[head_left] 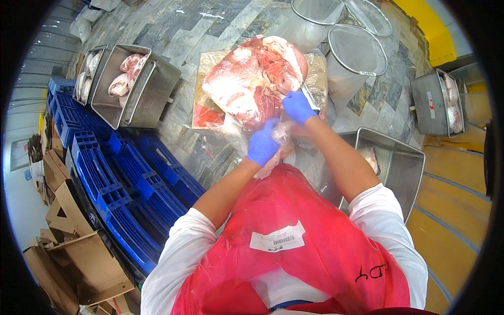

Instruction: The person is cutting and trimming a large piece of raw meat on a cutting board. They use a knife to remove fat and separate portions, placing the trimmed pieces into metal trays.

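Observation:
A very large cut of raw meat (239, 86), pink with white fat, lies in front of me on clear plastic film (233, 131) over a cardboard box (206, 79). My left hand (262, 144), in a blue glove, is closed on the crumpled film at the meat's near edge. A smaller pale piece of meat (284, 144) shows beside it, against my red apron. My right hand (299, 107), also gloved in blue, is closed against the meat's near right side. Its folded fingers hide what they grip.
Steel meat carts stand at left (142, 94), far right (428, 102) and near right (391, 157), with meat in them. Hoop-framed clear bags (349, 65) stand beyond on the tiled floor (173, 29). Blue plastic pallets (118, 184) and cardboard boxes (94, 268) fill the left.

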`<state>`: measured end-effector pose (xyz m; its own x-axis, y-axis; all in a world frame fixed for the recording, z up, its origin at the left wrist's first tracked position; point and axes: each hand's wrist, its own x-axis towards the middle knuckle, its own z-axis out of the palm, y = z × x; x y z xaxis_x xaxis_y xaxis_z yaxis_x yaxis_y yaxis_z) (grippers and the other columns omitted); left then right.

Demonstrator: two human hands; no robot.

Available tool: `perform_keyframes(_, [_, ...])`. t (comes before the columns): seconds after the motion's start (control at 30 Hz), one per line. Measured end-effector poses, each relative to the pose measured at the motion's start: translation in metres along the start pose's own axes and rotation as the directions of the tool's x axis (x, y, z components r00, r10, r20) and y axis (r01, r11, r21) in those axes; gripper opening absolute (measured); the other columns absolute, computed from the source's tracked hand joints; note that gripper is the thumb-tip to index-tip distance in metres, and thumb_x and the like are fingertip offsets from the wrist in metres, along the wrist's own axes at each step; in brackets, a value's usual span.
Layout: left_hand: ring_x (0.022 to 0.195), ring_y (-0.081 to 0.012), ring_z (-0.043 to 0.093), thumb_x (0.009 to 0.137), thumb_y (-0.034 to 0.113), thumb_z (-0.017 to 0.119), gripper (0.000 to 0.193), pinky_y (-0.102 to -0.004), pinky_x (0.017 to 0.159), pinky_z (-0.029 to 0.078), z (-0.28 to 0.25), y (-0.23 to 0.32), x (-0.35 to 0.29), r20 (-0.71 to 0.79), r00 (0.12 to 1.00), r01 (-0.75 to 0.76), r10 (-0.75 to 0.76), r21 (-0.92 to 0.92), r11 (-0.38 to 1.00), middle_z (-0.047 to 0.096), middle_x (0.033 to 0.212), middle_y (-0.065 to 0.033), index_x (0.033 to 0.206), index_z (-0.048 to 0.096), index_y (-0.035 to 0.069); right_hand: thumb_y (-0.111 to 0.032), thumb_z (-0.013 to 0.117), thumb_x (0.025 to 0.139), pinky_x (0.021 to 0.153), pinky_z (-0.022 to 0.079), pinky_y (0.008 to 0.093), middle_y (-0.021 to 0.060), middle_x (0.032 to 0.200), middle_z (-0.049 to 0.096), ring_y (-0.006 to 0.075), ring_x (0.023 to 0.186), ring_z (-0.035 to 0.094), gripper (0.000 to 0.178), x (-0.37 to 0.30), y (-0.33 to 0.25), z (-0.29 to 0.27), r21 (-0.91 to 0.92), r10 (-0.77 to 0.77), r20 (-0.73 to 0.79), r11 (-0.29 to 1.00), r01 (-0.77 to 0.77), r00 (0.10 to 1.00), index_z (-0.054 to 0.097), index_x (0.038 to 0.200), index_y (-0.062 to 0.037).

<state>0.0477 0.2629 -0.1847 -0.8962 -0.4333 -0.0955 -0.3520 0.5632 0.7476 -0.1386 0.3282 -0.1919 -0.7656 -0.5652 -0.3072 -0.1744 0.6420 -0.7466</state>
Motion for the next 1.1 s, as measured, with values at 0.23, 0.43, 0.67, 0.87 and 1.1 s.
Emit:
perform_keyframes(0.23, [0.093, -0.0424, 0.070, 0.088, 0.022, 0.068, 0.030, -0.0495, 0.079, 0.057, -0.021, 0.000, 0.011, 0.088, 0.991, -0.103, 0.098, 0.055, 0.993, 0.073, 0.098, -0.0211, 0.115, 0.070, 0.009, -0.023, 0.057, 0.085, 0.088, 0.054, 0.0483, 0.0318, 0.100, 0.069, 0.0456, 0.098, 0.068, 0.035, -0.001, 0.029, 0.013, 0.163, 0.090, -0.001, 0.983, -0.088, 0.996, 0.073, 0.098, 0.0047])
perform_keyframes(0.43, [0.090, -0.0419, 0.071, 0.086, 0.025, 0.067, 0.026, -0.0498, 0.080, 0.057, -0.017, -0.030, 0.028, 0.286, 0.953, -0.185, 0.094, 0.311, 0.932, 0.073, 0.100, -0.0215, 0.106, 0.073, 0.009, -0.023, 0.054, 0.085, 0.093, 0.052, 0.0505, 0.0329, 0.108, 0.068, 0.0496, 0.105, 0.065, 0.038, -0.009, 0.013, 0.024, -0.021, 0.128, -0.065, 0.991, -0.130, 0.990, 0.072, 0.105, 0.0049])
perform_keyframes(0.67, [0.092, -0.0408, 0.072, 0.087, 0.023, 0.064, 0.025, -0.0500, 0.079, 0.057, -0.021, -0.041, 0.025, 0.209, 0.967, -0.200, 0.144, 0.281, 0.938, 0.073, 0.104, -0.0203, 0.107, 0.073, 0.009, -0.018, 0.052, 0.095, 0.081, 0.056, 0.0452, 0.0230, 0.098, 0.072, 0.0364, 0.093, 0.071, 0.030, -0.026, -0.012, 0.009, -0.191, -0.118, 0.101, 0.972, 0.136, 0.988, 0.068, 0.110, 0.0020])
perform_keyframes(0.87, [0.086, -0.0443, 0.070, 0.084, 0.017, 0.066, 0.028, -0.0516, 0.075, 0.056, -0.031, -0.011, 0.038, 0.122, 0.982, -0.167, 0.142, 0.228, 0.959, 0.073, 0.095, -0.0230, 0.109, 0.072, 0.009, -0.020, 0.055, 0.096, 0.066, 0.050, 0.0346, 0.0177, 0.078, 0.065, 0.0208, 0.071, 0.061, 0.027, -0.101, -0.058, -0.030, 0.602, -0.005, 0.024, 0.798, -0.010, 1.000, 0.070, 0.091, 0.0028])
perform_keyframes(1.1, [0.086, -0.0484, 0.069, 0.082, 0.017, 0.073, 0.070, -0.0546, 0.077, 0.055, -0.044, 0.010, 0.009, 0.222, 0.964, -0.190, 0.147, 0.188, 0.964, 0.071, 0.092, -0.0286, 0.147, 0.045, 0.013, -0.021, 0.056, 0.096, 0.048, 0.044, 0.0333, 0.0048, 0.079, 0.065, 0.0179, 0.061, 0.059, 0.019, -0.113, 0.018, -0.040, 0.762, 0.268, 0.221, 0.553, -0.338, 0.938, 0.068, 0.095, -0.0066])
